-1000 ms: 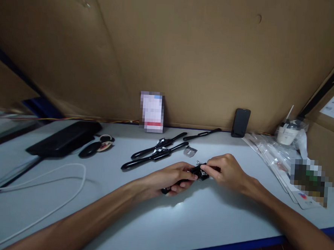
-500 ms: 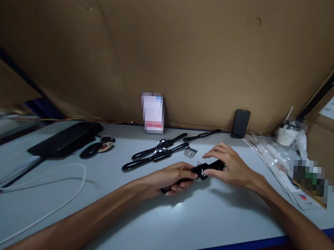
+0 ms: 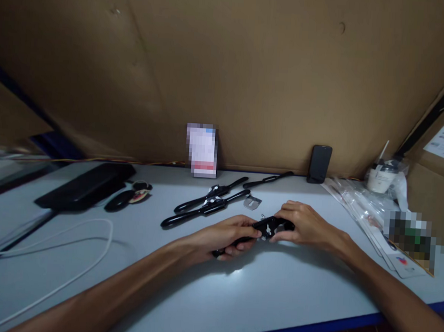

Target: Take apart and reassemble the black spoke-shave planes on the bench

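Above the table, my hands hold a black spokeshave [image 3: 262, 228] with silvery screws at its middle. My left hand [image 3: 235, 234] is closed around its left handle, thumb near the body. Fingers of my right hand [image 3: 301, 223] wrap over the right handle, with the thumb close to the screws. Behind them lie two more spokeshaves, a nearer one [image 3: 183, 217] and a farther one [image 3: 188, 204], both with bright metal at the centre. A bare black spokeshave body [image 3: 256, 183] rests farther back. Flat metal pieces [image 3: 252, 203], apparently blades, lie just beyond my hands.
A phone with a lit screen [image 3: 203, 152] and a dark phone [image 3: 319, 164] lean on the cardboard wall. Plastic sleeves [image 3: 369, 225] and a bagged cup [image 3: 381, 179] stand right. At left are a black device [image 3: 87, 185], a mouse [image 3: 119, 201] and a white cable [image 3: 110, 239].
My right hand has lowered from a wide-spread pose above the spokeshave, and its fingers have closed on the right handle. The left hand keeps its grip.
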The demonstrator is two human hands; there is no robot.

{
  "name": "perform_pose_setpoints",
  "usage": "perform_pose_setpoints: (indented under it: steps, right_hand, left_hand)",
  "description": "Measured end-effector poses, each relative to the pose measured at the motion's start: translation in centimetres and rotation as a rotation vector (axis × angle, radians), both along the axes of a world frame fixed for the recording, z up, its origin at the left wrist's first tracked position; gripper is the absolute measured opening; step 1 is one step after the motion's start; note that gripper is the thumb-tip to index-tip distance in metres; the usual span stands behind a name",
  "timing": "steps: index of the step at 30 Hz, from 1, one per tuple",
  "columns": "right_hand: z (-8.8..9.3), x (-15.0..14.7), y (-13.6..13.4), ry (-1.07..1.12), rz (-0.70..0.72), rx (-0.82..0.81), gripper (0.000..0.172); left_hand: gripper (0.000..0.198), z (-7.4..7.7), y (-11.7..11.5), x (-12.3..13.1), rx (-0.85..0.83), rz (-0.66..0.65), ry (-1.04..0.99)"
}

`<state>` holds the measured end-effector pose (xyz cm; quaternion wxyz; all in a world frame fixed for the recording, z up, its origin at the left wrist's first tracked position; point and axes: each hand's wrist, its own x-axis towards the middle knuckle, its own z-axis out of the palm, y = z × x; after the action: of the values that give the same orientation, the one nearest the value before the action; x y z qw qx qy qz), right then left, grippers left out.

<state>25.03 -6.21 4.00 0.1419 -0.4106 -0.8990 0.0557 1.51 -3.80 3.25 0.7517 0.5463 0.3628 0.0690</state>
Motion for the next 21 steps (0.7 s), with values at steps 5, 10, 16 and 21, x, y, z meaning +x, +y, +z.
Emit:
perform_pose_setpoints:
  steps: [5, 10, 16, 21]
  right_hand:
    - [-0.1, 0.1, -0.1, -0.086, 0.009, 0.124, 0.035]
    - [-1.0, 0.3, 0.1, -0.173, 0.046, 0.294, 0.040]
    - [-1.2, 0.4, 0.3, -0.232, 0.055, 0.387, 0.043]
    - [-1.3, 0.5, 0.6, -0.233, 0.041, 0.414, 0.044]
  left_hand:
    - [0.038, 0.0, 0.0, 0.0, 0.007, 0.018, -0.020]
    - [0.043, -0.2, 0.1, 0.0, 0.028, 0.028, -0.038]
    - [0.053, -0.5, 0.4, -0.2, 0.142, -0.051, -0.007]
    - [0.057, -1.0, 0.4, -0.3, 0.326, -0.061, 0.137]
